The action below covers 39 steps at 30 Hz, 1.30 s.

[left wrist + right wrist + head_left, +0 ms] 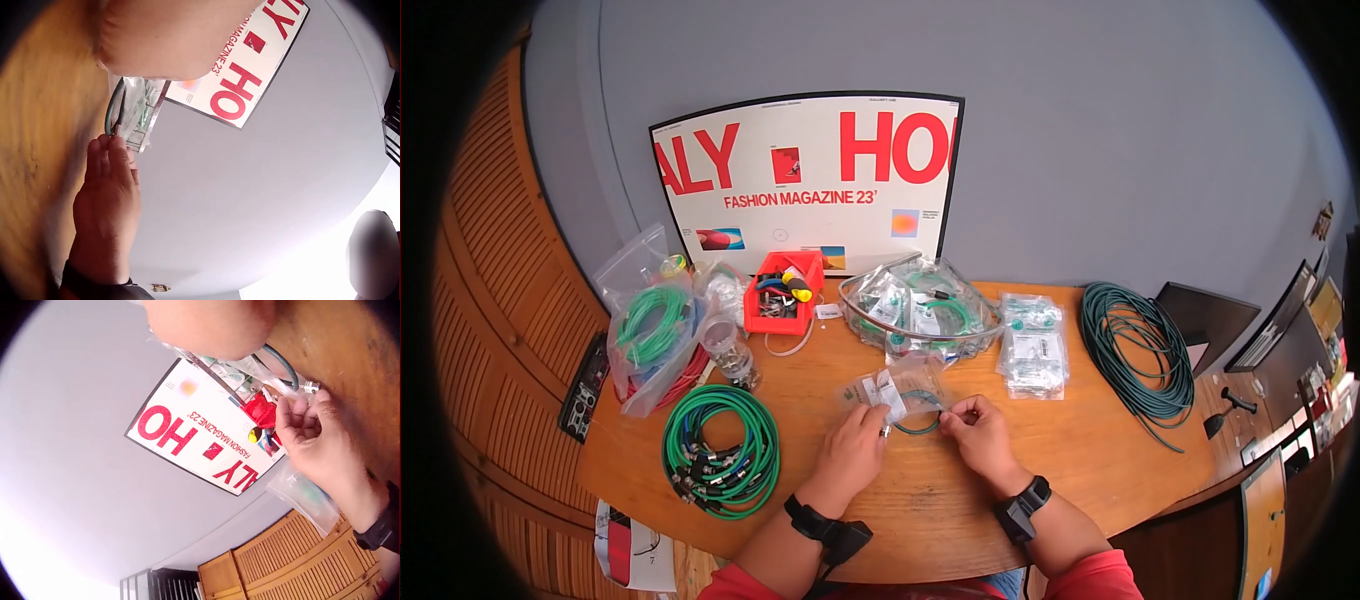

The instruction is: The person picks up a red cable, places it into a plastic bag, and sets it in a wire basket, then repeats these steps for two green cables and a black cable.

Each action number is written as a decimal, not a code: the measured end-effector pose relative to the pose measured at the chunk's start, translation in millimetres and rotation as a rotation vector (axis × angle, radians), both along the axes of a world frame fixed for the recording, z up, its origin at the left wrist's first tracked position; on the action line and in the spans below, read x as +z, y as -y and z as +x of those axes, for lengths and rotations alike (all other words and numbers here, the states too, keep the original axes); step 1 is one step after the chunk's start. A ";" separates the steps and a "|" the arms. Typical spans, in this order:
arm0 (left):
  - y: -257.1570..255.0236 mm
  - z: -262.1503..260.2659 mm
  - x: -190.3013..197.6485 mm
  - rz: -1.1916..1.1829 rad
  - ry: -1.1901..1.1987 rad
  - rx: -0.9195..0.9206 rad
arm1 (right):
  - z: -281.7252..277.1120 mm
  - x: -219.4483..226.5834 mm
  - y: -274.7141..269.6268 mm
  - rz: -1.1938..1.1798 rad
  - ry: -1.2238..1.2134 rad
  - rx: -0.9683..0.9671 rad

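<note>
Between the two hands a short dark green cable (pixel 917 431) bends in a loop close over the table. My left hand (pixel 855 447) pinches one end, where a silver metal connector (pixel 310 387) shows at the thumb and fingertip in the right wrist view. The other end is pinched by my right hand (pixel 983 438), whose fingertips cover most of it. Just beyond the fingers lies a clear plastic bag (pixel 922 383) with a white label, overlapping part of the cable loop.
Coiled green cables (pixel 772 440) lie at the left, near a clear jar (pixel 728 352) and a bag of cable (pixel 632 370). A red bin (pixel 776 325) of tools, a large clear bag (pixel 975 335), packets (pixel 1034 375) and a dark green coil (pixel 1165 375) line the back, before a monitor (pixel 820 215).
</note>
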State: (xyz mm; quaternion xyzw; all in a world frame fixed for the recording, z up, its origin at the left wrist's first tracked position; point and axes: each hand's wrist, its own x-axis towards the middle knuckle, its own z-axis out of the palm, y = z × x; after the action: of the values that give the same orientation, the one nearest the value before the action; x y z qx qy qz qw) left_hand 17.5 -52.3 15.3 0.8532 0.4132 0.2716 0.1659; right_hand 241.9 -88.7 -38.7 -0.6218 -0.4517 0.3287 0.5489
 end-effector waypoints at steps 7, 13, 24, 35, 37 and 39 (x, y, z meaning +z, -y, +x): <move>-1.2 -0.3 -0.5 0.213 -0.039 0.006 | -0.4 17.9 0.6 -0.012 -0.246 0.009; 11.1 12.8 -1.7 0.192 0.051 -0.105 | 2.0 19.0 0.0 0.007 -0.223 -0.081; -28.3 -12.1 -21.7 -0.110 0.485 0.212 | -2.3 12.6 3.2 -0.004 -0.160 0.140; -26.8 -4.4 -37.4 -1.245 0.880 -0.101 | 10.9 29.3 7.4 0.064 -0.306 0.294; -22.4 2.8 -41.8 -1.257 1.007 -0.129 | 9.9 32.1 8.1 0.028 -0.325 0.347; -18.5 6.7 -38.7 -1.205 1.030 -0.140 | 7.9 31.2 7.4 0.011 -0.377 0.337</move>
State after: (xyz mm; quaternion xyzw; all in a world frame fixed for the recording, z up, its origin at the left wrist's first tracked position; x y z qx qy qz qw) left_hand 24.1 -33.8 -23.3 0.4077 0.3058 0.3505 0.7858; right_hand 249.8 -96.1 -7.5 -0.4625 -0.4404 0.5232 0.5643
